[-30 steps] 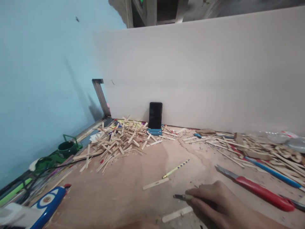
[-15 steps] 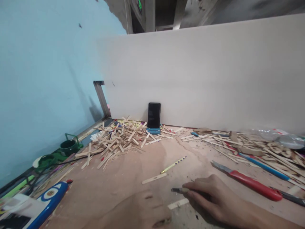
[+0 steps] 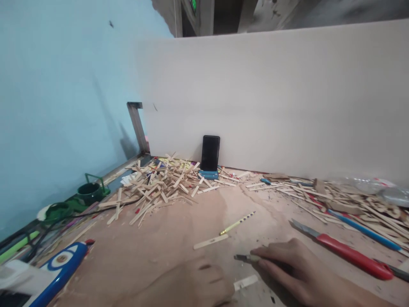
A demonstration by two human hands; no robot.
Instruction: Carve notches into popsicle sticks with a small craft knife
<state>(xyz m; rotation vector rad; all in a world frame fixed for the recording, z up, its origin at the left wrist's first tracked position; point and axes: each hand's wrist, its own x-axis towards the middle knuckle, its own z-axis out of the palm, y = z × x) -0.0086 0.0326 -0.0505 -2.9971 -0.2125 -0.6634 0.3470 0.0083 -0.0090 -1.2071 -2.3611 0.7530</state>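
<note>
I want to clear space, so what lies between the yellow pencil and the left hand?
One flat wooden stick lies between the yellow pencil and left hand, in the head view.

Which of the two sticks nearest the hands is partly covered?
The nearer stick, one end hidden by the left hand; the other stick, by the pencil, shows whole.

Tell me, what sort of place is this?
Probably a craft corner or small workbench: a heap of flat wooden sticks lies on the tabletop, a red-handled knife lies to the right, and the right hand holds a small metal-tipped tool.
</note>
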